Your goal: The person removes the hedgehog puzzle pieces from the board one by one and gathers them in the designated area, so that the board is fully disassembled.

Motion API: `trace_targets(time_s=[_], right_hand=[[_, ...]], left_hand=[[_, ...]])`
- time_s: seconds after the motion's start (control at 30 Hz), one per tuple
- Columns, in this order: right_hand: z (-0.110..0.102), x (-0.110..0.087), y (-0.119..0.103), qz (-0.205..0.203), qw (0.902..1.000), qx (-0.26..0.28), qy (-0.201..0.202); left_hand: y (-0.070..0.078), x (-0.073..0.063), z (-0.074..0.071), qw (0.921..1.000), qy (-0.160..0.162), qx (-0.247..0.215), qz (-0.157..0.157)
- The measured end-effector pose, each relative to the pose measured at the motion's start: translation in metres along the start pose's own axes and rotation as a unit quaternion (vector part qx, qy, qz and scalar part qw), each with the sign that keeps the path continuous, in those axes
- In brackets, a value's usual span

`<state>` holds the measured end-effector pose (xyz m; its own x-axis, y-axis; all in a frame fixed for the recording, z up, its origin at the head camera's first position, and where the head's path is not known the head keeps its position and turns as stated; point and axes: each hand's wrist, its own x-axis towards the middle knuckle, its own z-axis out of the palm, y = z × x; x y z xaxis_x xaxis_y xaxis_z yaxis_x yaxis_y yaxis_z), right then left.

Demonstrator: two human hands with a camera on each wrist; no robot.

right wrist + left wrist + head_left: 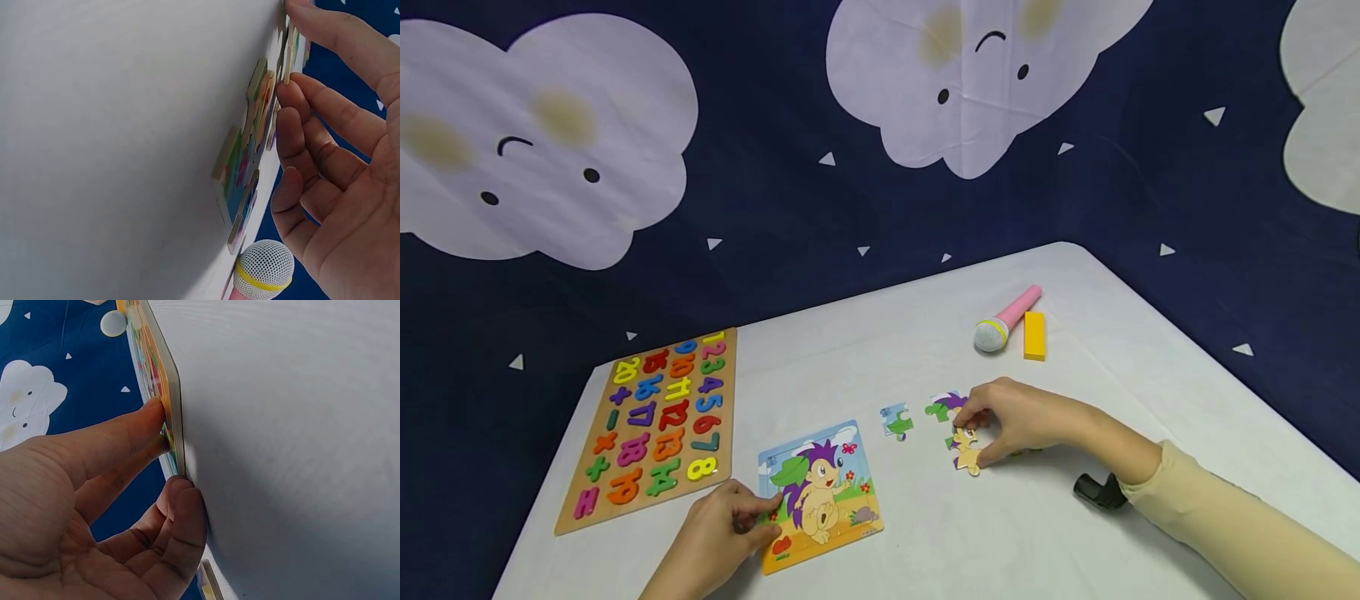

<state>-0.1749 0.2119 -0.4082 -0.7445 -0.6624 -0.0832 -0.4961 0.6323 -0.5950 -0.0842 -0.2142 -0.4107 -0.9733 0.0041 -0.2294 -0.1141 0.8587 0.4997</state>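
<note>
A square hedgehog puzzle board [827, 517] lies on the table in the head view. My left hand [718, 529] grips its left edge; the left wrist view shows thumb and forefinger on the picture face and other fingers curled at the rim. Between thumb and fingertips, my right hand [1037, 417] pinches a jigsaw piece [967, 454] with part of the hedgehog's cream body. Two more jigsaw pieces lie near it: a blue and green one [895, 419] and a purple and green one [942, 406]. Further pieces [245, 212] show below the right fingers, partly hidden in the head view.
A wooden number board [658, 425] with colourful digits and signs lies at the left. Towards the back right are a pink toy microphone [1009, 318] and a yellow block [1034, 336]. A black object [1100, 492] sits by the right sleeve. Behind the white table hangs a dark blue cloud-print cloth.
</note>
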Motion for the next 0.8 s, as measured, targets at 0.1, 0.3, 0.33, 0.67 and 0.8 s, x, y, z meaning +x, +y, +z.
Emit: trace_targets(time_s=[0.1, 0.3, 0.33, 0.67, 0.8], right_hand=[[0.0004, 0.0, 0.0001, -0.003, 1.0, -0.004, 0.003], [0.0017, 0.0, 0.001, -0.007, 1.0, -0.003, 0.006], [0.002, 0.0, 0.0012, -0.008, 1.0, -0.002, 0.006], [0.0019, -0.0006, 0.0016, -0.017, 0.9998, -0.005, 0.008], [0.0014, 0.0, 0.0015, -0.014, 0.9999, -0.002, 0.004]], left_hand=[[-0.0001, 0.0006, 0.0, 1.0, -0.001, -0.002, 0.003], [-0.001, 0.0013, -0.0004, 1.0, -0.005, -0.007, -0.001], [-0.001, 0.0013, -0.0005, 1.0, -0.005, -0.007, -0.001], [-0.0008, 0.0003, -0.0006, 1.0, -0.004, -0.006, -0.001], [-0.001, 0.0003, 0.0001, 1.0, -0.003, -0.004, 0.002]])
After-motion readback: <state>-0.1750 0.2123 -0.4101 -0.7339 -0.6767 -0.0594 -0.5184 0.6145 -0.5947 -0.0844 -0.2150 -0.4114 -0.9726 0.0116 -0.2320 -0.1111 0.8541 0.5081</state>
